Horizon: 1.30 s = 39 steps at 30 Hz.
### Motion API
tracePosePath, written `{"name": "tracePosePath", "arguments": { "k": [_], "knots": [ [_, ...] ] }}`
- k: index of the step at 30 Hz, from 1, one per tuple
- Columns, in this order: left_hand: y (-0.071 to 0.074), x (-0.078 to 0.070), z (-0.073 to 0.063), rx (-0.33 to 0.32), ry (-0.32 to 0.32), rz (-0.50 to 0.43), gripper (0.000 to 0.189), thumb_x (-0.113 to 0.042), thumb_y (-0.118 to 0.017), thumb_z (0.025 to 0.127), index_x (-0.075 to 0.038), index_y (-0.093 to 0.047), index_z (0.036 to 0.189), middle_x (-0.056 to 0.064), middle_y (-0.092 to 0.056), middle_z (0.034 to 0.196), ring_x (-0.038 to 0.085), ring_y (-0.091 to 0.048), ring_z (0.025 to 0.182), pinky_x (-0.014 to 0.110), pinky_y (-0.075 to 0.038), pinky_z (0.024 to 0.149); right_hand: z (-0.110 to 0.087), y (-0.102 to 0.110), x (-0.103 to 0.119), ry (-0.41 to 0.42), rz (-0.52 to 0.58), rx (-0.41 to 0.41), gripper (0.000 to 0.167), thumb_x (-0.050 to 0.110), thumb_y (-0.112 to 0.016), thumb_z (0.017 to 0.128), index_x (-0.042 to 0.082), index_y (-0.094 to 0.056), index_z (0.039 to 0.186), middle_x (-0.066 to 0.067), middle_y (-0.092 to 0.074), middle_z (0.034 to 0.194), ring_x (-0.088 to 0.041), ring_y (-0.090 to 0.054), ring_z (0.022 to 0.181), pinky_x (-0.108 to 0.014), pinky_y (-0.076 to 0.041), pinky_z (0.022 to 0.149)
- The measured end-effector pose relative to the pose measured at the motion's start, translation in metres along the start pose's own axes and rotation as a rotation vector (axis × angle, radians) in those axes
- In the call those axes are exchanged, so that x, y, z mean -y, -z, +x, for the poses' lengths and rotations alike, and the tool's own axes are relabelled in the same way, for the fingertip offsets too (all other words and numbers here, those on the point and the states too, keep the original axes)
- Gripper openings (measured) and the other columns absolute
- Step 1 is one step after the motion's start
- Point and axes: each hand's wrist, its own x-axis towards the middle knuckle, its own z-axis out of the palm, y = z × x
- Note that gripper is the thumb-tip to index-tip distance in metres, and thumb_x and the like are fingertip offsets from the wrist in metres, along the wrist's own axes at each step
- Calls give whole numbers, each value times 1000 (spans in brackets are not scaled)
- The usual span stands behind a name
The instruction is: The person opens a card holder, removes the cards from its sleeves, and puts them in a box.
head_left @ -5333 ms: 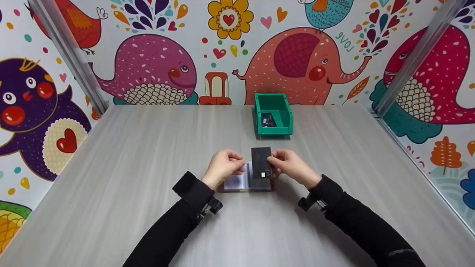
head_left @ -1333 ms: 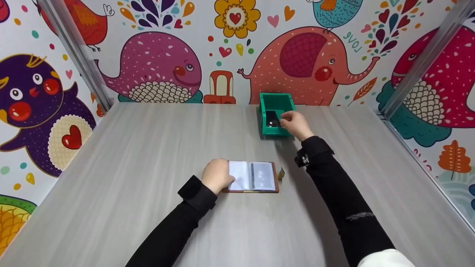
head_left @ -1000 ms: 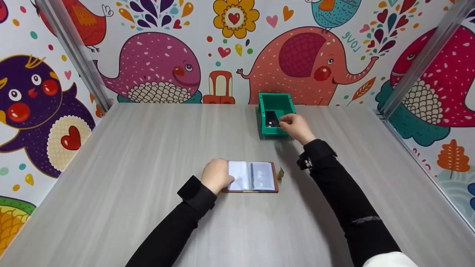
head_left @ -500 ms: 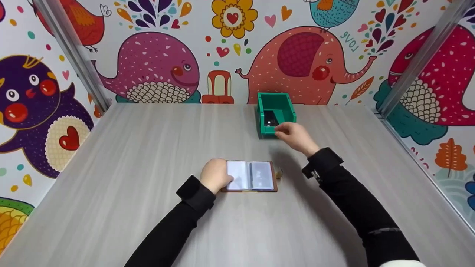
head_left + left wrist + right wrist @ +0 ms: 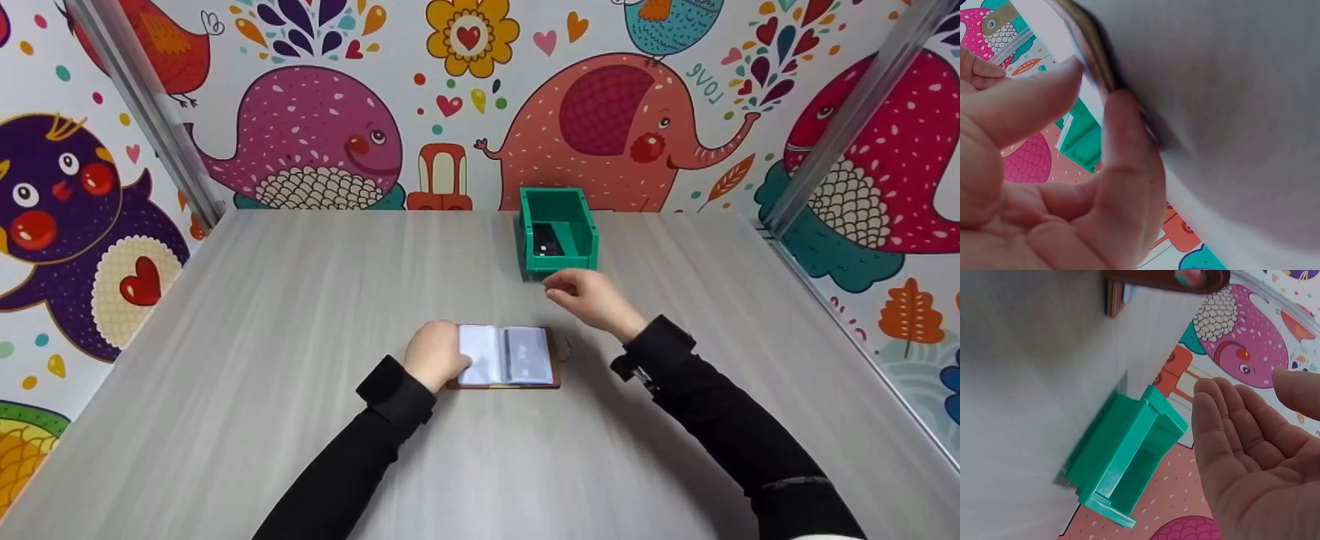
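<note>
A brown card holder (image 5: 555,367) lies spread open on the table, its clear plastic sleeves (image 5: 529,356) facing up. At its left edge my left hand (image 5: 436,354) pinches the cover, thumb on top and fingers against the underside, as the left wrist view shows. My right hand (image 5: 592,298) hovers between the holder and a green bin (image 5: 562,262), fingers loosely bent. In the right wrist view, the right hand's fingers (image 5: 1241,422) stand apart from the thumb with nothing between them. Black cards (image 5: 545,240) lie inside the bin, partly hidden by its wall.
The holder's strap (image 5: 564,349) sticks out from its right side. Behind the grey table (image 5: 300,300) stands a wall with cartoon animals (image 5: 322,142), and metal posts (image 5: 142,112) rise at the back corners.
The right hand held a black VIP card over the holder about five seconds ago. Later it was at the bin; now, without a card, it has drawn back toward the holder. The left hand stays at the cover.
</note>
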Motion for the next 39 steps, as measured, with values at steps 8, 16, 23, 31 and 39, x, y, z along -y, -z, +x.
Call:
{"name": "tracePosePath", "arguments": {
  "k": [8,16,23,31,39],
  "knots": [
    [0,-1,0,10,22,-1,22,-9,-81,70,3,-65,77,14,-66,76,32,-63,73,44,-52,70,-12,-10,0,29,-10,56,28,10,-64,96,-6,-67,119,-17,-69,111,-29,-66,99,-43,-53,89],
    [-1,-1,0,0,12,-19,20,-8,-80,69,3,-66,77,14,-66,75,31,-63,71,44,-52,67,-18,-19,0,87,-78,105,27,10,-65,95,-7,-68,116,-18,-70,109,-29,-67,100,-44,-53,87],
    [0,-1,0,-1,9,-15,22,-9,-81,70,4,-66,79,15,-66,77,33,-63,73,44,-52,70,-21,-26,0,118,-150,131,21,9,-68,93,-2,-72,110,-12,-72,103,-24,-66,91,-42,-54,83],
    [1,-1,0,8,21,-8,23,-10,-81,70,4,-66,79,14,-66,76,32,-63,73,44,-52,70,-23,-32,2,144,-205,160,21,9,-69,92,-2,-73,109,-12,-72,102,-24,-66,91,-42,-53,84],
    [0,-1,0,16,19,22,23,-11,-82,70,3,-66,79,14,-67,77,32,-64,74,43,-52,70,-25,-37,-1,218,-280,145,22,4,-70,89,-3,-72,110,-14,-72,103,-27,-68,95,-42,-54,84]
  ]
}}
